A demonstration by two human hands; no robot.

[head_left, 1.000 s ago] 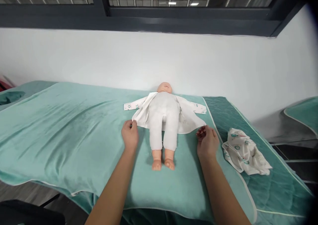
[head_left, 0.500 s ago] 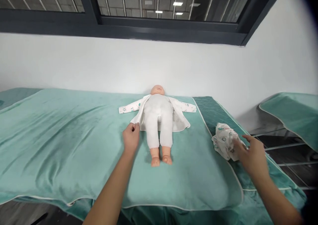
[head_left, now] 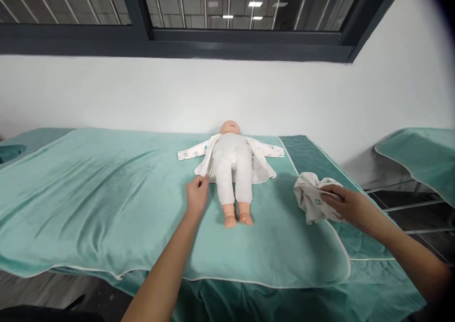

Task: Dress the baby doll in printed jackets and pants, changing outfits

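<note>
A baby doll (head_left: 232,163) lies on its back on a teal blanket (head_left: 106,203), head toward the wall. An open white printed jacket (head_left: 263,168) is spread under it. My left hand (head_left: 197,194) pinches the jacket's lower left corner beside the doll's leg. My right hand (head_left: 343,202) is closed on a crumpled white printed garment (head_left: 311,196) at the blanket's right edge, holding it just above the bed.
The bed (head_left: 355,246) has a darker green cover showing on the right. A white wall and dark window frame (head_left: 177,42) rise behind. A second teal-covered bed (head_left: 423,156) stands at the far right, with a floor gap between.
My right hand left the jacket's right hem, reached right to the crumpled garment and took hold of it, pulling it toward the doll. My left hand stayed on the jacket corner.
</note>
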